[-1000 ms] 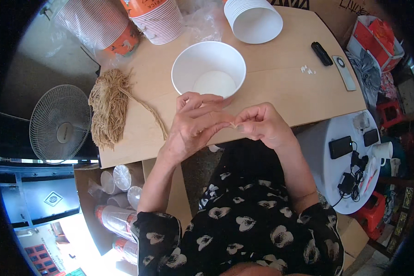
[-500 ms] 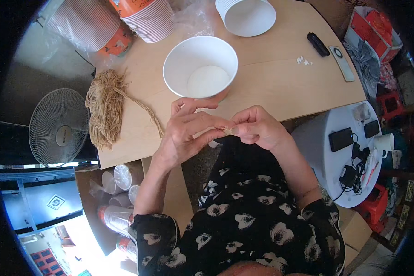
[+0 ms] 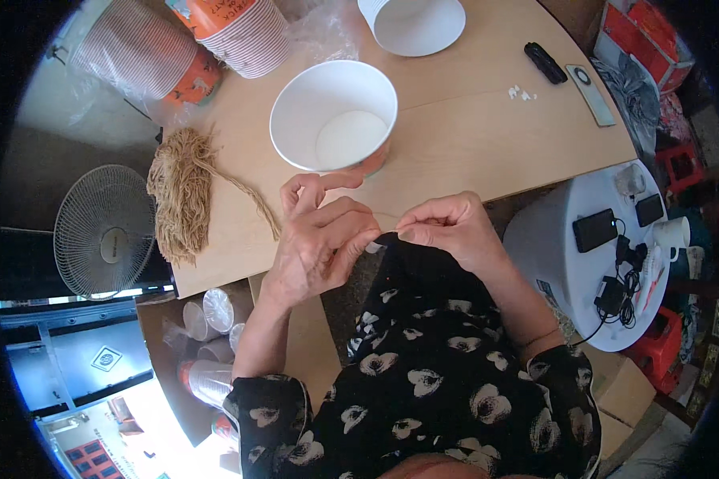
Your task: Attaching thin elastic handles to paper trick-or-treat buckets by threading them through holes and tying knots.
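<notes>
In front of my body, my left hand (image 3: 318,239) and my right hand (image 3: 449,231) are both closed in a pinch, a small gap between them. A thin tan strand of string (image 3: 389,231) runs from one set of fingertips to the other. The last fingers of my left hand are curled up, close to the near side of a paper tub (image 3: 284,132), white inside with some orange outside. To the left, a bundle of tan twine (image 3: 182,199) lies on the table, one length trailing toward my left hand.
Stacked paper tubs (image 3: 252,48), some in plastic, stand at the far left; another tub (image 3: 419,28) lies tipped at the back. White bits (image 3: 522,94), a black object (image 3: 545,64) and a grey strip (image 3: 591,96) lie right. A fan (image 3: 104,231) stands left, a round side table (image 3: 563,239) right.
My fingertips have drawn apart, and the strand now stretches between them where before they met over a small twist of it. The whole view has shifted slightly.
</notes>
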Demonstrator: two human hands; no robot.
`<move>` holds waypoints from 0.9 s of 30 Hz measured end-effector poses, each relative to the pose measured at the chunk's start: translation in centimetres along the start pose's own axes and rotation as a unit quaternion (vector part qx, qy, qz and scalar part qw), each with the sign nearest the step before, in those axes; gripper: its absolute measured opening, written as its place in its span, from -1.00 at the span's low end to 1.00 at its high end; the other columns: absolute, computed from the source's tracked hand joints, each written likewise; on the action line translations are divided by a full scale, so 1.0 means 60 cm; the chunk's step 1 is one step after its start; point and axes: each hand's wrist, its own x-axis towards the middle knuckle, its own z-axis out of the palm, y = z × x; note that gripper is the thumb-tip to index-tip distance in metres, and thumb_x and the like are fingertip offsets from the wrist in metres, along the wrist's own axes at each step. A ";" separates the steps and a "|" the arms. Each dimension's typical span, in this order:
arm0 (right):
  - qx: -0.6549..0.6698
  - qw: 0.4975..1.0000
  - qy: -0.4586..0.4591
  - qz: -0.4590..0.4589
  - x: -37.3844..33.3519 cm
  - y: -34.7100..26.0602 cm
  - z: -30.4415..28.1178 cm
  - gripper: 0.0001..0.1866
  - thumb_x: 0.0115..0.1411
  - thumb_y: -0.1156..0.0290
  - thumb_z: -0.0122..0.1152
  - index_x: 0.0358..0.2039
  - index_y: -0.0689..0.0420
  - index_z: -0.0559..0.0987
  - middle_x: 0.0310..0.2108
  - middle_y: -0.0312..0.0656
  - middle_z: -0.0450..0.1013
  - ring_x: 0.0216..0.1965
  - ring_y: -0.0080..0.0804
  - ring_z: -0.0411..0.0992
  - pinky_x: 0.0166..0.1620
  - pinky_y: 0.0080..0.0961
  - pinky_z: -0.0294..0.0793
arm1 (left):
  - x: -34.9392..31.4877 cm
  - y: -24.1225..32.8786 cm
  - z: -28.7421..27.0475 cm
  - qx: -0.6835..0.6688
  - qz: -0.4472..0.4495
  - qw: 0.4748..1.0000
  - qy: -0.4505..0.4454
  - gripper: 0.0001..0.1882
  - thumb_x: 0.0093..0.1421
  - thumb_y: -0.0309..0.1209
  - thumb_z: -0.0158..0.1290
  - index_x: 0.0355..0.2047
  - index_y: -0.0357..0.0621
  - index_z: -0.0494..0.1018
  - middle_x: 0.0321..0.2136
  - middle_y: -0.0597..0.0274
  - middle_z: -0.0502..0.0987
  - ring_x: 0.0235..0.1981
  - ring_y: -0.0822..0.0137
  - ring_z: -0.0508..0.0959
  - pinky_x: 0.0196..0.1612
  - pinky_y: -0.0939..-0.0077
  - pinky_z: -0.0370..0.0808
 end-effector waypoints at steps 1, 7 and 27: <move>-0.012 1.000 0.010 -0.021 -0.003 0.000 0.003 -0.86 0.21 0.60 0.29 -0.23 0.35 0.68 -0.42 -0.23 0.61 -0.38 -0.62 0.54 -0.27 -0.68 0.55 | 0.002 0.000 0.002 0.002 0.006 1.000 0.009 -0.85 0.12 -0.31 0.27 -0.48 -0.06 0.57 -0.40 0.39 0.60 0.03 0.21 0.51 0.11 0.17 0.17; -0.020 0.995 0.059 -0.080 -0.010 0.001 0.021 -0.89 0.18 0.59 0.34 -0.25 0.30 0.68 -0.47 -0.40 0.55 -0.45 -0.82 0.40 -0.38 -0.85 0.35 | 0.002 -0.009 0.014 0.010 -0.020 1.000 0.019 -0.79 0.16 -0.24 0.23 -0.49 -0.08 0.55 -0.41 0.37 0.59 0.02 0.17 0.50 0.12 0.12 0.15; -0.291 0.812 0.317 -0.393 0.087 0.025 0.049 -0.85 0.07 0.58 0.39 -0.37 0.17 0.56 -0.64 -0.21 0.48 -0.68 -0.46 0.46 -0.60 -0.54 0.37 | 0.050 -0.066 0.032 0.041 -0.082 0.984 0.156 -0.80 0.07 -0.52 0.28 -0.26 -0.06 0.58 -0.33 0.36 0.65 -0.22 0.29 0.60 0.05 0.25 0.32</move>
